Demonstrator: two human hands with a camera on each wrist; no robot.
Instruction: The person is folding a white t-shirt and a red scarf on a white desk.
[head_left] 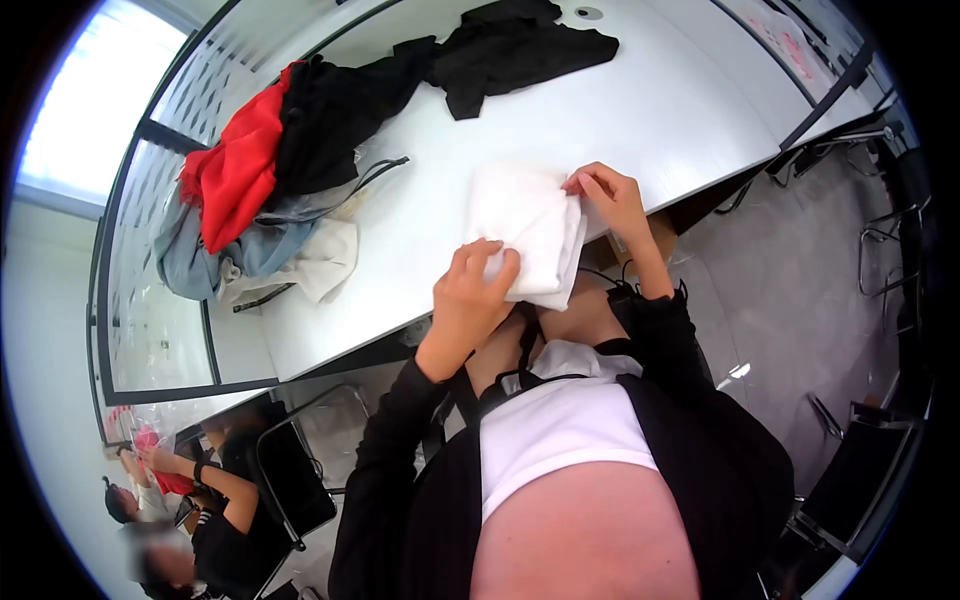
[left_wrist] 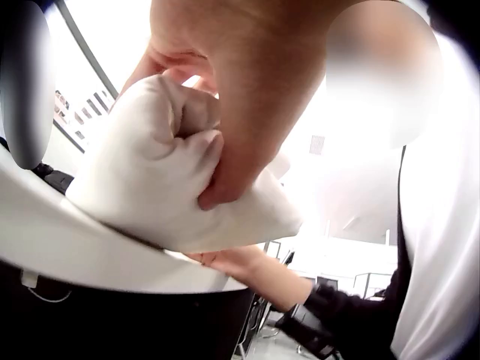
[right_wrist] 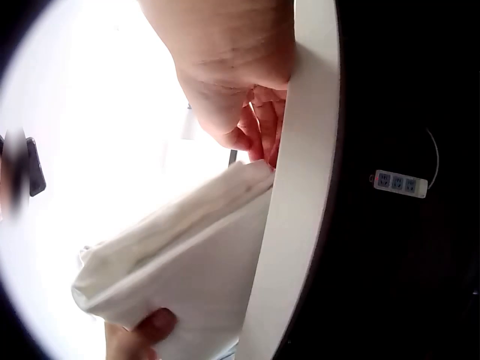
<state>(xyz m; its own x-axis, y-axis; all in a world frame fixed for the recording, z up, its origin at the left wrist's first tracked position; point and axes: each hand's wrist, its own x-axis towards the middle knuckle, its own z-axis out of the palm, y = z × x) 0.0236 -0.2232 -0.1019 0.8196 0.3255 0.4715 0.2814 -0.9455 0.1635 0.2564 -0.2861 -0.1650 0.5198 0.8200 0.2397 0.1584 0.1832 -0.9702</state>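
Observation:
A white folded cloth (head_left: 520, 225) lies in several layers at the front edge of the white table, its near corner sticking out over the edge. My left hand (head_left: 470, 295) grips its near left side; in the left wrist view the thumb (left_wrist: 221, 191) presses on the outer layer and bunches the fabric while the fingers curl into the fold. My right hand (head_left: 615, 205) is at the far right corner of the cloth. The right wrist view has its loosely bent fingers (right_wrist: 259, 131) right at the cloth's end, the thumb apart from the fabric.
Red (head_left: 245, 150), black (head_left: 335, 120), grey-blue and off-white garments lie heaped at the table's left. Another black garment (head_left: 510, 50) lies toward the back. Under the table is a power strip (right_wrist: 400, 183). Other people sit at the lower left, near a black chair (head_left: 290, 480).

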